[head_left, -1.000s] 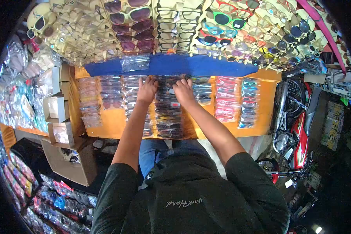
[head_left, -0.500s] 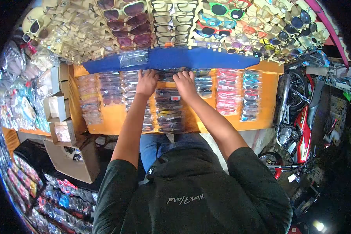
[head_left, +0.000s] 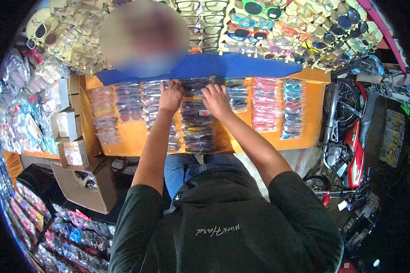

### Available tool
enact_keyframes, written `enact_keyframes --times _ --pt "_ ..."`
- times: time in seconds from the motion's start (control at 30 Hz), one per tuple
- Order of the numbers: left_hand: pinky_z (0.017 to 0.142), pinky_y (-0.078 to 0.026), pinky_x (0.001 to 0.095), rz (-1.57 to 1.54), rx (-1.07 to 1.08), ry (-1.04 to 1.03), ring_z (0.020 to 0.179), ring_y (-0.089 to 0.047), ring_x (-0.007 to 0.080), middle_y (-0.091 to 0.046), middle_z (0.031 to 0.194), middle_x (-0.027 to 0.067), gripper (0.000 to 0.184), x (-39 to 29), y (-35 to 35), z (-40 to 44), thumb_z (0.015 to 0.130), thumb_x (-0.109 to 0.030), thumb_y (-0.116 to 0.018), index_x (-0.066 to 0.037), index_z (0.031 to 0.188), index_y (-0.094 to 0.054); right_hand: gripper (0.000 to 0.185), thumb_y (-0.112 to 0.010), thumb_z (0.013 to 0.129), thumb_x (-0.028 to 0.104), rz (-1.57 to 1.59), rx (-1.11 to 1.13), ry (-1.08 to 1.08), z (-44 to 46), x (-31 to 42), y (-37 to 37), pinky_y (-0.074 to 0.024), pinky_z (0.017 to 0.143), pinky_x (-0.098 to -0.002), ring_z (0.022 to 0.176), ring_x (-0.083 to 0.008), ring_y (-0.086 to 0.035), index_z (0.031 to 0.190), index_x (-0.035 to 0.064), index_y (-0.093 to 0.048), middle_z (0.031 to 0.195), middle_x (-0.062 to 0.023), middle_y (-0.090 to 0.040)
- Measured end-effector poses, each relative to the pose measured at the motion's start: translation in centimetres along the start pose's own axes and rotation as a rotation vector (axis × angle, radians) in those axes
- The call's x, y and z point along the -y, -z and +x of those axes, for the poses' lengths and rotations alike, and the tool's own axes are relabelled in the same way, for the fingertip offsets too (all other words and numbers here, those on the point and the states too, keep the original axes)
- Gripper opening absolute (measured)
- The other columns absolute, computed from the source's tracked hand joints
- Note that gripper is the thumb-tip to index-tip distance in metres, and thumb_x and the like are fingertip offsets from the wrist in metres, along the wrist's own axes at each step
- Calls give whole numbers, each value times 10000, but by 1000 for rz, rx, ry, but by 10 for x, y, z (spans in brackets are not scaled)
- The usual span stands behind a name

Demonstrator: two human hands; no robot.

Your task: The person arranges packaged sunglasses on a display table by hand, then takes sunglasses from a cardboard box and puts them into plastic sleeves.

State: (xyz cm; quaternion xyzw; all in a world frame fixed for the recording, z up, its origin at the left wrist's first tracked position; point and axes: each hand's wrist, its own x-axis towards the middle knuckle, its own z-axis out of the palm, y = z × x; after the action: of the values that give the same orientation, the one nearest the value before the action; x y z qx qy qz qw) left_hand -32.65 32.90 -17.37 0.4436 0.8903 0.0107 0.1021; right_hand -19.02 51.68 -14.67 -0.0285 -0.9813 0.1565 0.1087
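Note:
My left hand (head_left: 171, 96) and my right hand (head_left: 216, 98) are at the far end of a column of plastic-wrapped eyeglasses (head_left: 198, 129). Between them lies a dark wrapped pair of eyeglasses (head_left: 197, 86), and my bent fingers hold it at its two ends. One pack in the column bears a white and red label (head_left: 204, 112). Beside my left hand runs another column of clear-wrapped glasses (head_left: 151, 98); a shorter dark row (head_left: 238, 95) lies right of my right hand.
More wrapped glasses, pink (head_left: 265, 107) and blue (head_left: 293, 109), lie on the orange table (head_left: 312, 118). Behind stand a blue cloth (head_left: 241, 66) and a sloping eyewear display (head_left: 209, 20). Cardboard boxes (head_left: 89, 191) are at left, a red motorcycle (head_left: 354, 150) at right. A blurred patch covers the upper middle.
The orange strip below the pack between my hands is now covered by dark wrapped glasses. My hands have barely moved. A blurred patch has appeared over the display.

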Motion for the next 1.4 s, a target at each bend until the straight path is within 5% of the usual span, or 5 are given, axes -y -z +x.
enact_keyframes --times 0.53,0.8,1.13,1.4 --pt "1172 -290 668 -98 -85 5 1297 -553 286 -669 1225 84 176 4 -3 -4 957 -145 -578 -103 1069 -708 182 -781 851 269 -61 286 49 -18 1 -5 -357 1004 -479 1144 -244 -538 911 101 -750 1046 -38 -608" --pt "1155 -292 679 -158 -157 -39 1338 -533 325 -621 1355 128 635 8 10 -14 806 -215 -790 -127 1378 -529 106 -697 811 106 -73 180 21 -13 0 -14 -366 1038 -514 1142 -284 -552 907 85 -736 1045 -84 -617" --pt "1150 -264 676 -179 -97 -74 1381 -504 334 -603 1362 130 790 0 3 -16 679 -291 -901 -122 1367 -552 114 -666 861 102 -69 192 -26 -16 5 -13 -374 1023 -523 1124 -285 -563 955 90 -729 1055 -82 -617" --pt "1139 -269 690 -184 -69 -34 1359 -503 343 -574 1383 131 834 0 2 -20 668 -319 -906 -123 1381 -520 209 -807 812 271 -6 231 123 -39 10 -4 -374 1001 -490 1138 -252 -548 956 134 -743 1060 -43 -600"
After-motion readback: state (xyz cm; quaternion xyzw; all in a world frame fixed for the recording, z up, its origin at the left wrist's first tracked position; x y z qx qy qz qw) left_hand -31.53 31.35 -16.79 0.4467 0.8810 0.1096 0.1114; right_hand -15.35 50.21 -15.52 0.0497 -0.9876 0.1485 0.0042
